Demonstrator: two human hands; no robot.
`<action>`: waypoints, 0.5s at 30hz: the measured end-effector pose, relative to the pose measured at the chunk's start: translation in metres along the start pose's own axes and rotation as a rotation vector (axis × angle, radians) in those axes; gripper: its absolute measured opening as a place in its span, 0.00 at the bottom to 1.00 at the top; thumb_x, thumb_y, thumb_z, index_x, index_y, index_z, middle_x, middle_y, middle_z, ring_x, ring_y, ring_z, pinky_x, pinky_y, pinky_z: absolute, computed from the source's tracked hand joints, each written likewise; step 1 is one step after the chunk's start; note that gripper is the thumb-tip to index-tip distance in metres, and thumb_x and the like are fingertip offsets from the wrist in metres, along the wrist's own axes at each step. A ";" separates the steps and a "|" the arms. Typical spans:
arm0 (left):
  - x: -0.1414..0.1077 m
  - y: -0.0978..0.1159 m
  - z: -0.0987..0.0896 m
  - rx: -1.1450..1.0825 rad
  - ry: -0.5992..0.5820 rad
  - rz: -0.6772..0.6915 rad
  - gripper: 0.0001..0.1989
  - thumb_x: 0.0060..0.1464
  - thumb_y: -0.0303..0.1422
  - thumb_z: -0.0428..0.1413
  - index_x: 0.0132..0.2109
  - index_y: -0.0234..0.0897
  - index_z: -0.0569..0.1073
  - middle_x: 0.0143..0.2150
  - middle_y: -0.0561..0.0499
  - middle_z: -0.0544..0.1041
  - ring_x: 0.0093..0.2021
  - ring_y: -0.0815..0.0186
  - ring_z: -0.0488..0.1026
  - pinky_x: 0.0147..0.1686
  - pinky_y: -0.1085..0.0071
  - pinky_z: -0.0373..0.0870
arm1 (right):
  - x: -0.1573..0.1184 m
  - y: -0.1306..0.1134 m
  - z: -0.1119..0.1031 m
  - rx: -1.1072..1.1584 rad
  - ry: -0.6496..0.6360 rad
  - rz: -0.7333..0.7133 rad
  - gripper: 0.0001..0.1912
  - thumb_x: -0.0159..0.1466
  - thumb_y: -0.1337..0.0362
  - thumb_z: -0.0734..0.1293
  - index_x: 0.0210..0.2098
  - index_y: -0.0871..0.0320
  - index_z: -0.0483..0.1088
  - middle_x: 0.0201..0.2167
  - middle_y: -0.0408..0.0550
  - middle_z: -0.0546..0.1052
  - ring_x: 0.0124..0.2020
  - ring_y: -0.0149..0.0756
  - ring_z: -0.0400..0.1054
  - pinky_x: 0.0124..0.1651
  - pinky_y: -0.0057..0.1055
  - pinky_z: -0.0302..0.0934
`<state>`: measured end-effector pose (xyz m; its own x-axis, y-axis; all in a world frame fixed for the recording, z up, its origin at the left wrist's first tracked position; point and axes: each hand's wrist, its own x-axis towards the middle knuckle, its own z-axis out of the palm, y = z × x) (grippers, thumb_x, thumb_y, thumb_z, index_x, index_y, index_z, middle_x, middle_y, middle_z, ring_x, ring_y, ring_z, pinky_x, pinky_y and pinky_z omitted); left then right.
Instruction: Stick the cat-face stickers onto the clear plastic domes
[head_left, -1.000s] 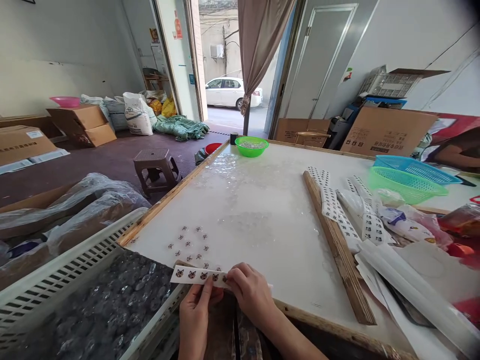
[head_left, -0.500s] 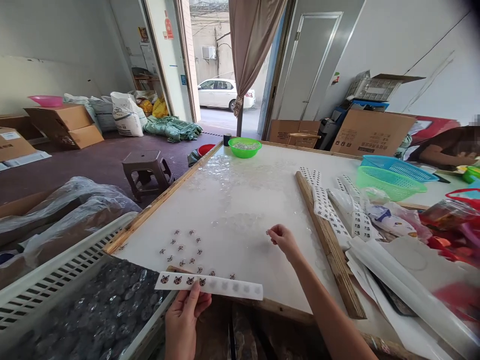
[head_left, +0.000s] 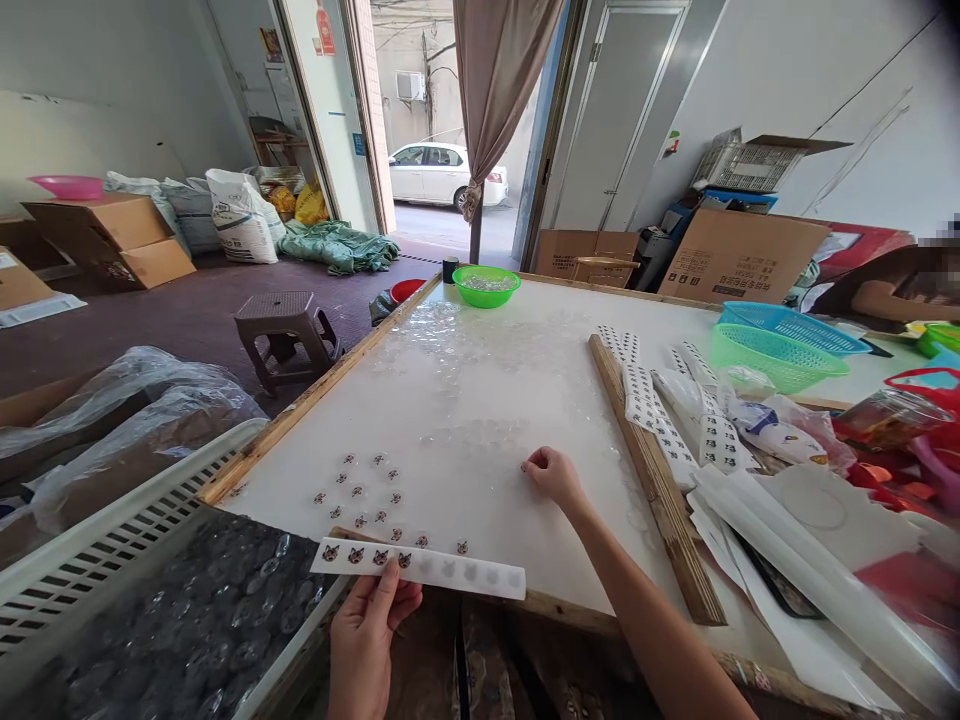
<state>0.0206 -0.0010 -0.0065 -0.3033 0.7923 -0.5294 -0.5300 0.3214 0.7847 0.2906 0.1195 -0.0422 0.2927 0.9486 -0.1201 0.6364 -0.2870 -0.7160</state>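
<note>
My left hand (head_left: 373, 620) pinches a white strip of animal-face stickers (head_left: 471, 574) at the table's near edge. Several dark faces show on its left part; only pale outlines show to the right. Over the middle of the white tabletop (head_left: 480, 500), my right hand (head_left: 555, 478) is closed in a pinch. A small dark sticker (head_left: 524, 466) shows at its fingertips. Left of centre lie several clear discs with animal faces (head_left: 357, 491). Clear pieces without faces (head_left: 480, 436) are spread beyond my right hand.
A green bowl (head_left: 486, 288) stands at the far edge. Wooden bars (head_left: 660, 490) border the work surface. To the right lie sticker sheets (head_left: 649, 405), blue and green baskets (head_left: 776, 360) and plastic bags. A white crate (head_left: 225, 455) with clear pieces is at left. Another person (head_left: 885, 290) sits far right.
My right hand has shifted slightly left over the table, still pinched. The left hand holds the strip in nearly the same place. The view has moved a little.
</note>
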 end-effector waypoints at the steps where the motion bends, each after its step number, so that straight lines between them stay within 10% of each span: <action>1: -0.001 0.002 0.000 0.010 -0.005 -0.021 0.27 0.22 0.40 0.69 0.35 0.33 0.76 0.25 0.51 0.75 0.27 0.63 0.72 0.27 0.68 0.78 | -0.001 -0.002 0.002 -0.029 0.013 -0.009 0.05 0.53 0.64 0.63 0.26 0.59 0.67 0.25 0.44 0.72 0.26 0.30 0.63 0.27 0.24 0.51; 15: -0.005 -0.003 -0.004 0.022 -0.089 0.088 0.20 0.36 0.41 0.65 0.35 0.31 0.75 0.22 0.51 0.73 0.25 0.67 0.71 0.26 0.72 0.73 | -0.072 0.015 -0.005 -0.167 -0.102 -0.103 0.06 0.54 0.63 0.61 0.31 0.58 0.63 0.26 0.46 0.72 0.28 0.34 0.64 0.31 0.28 0.53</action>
<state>0.0209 -0.0077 -0.0076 -0.2758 0.8607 -0.4279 -0.4864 0.2590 0.8345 0.2823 0.0459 -0.0411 0.1518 0.9802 -0.1270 0.7714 -0.1978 -0.6048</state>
